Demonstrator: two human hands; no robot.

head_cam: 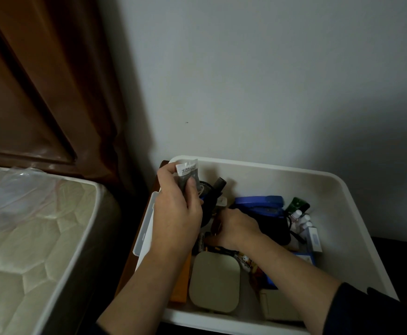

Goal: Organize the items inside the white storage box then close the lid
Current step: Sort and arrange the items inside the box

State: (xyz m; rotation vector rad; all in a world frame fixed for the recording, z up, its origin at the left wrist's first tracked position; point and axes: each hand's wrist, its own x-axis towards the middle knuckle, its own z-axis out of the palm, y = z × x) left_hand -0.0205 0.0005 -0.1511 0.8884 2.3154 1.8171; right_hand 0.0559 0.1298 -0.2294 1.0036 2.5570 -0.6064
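White storage box (337, 187): left hand (177, 213) lifts packet (187, 174), right hand (233, 228) reaches inside.

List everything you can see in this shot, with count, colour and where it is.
storage box: one, white, open, against the wall
sachet: one, white and grey, above the box's far left corner
stapler: one, blue, far middle of the box
rounded case: one, beige, near side of the box
small bottles: a few, white-capped, right side of the box
mattress: one, cream, left of the box
wall: grey-white, behind
left hand: grip pinches the sachet
right hand: reaches among the items; fingers hidden
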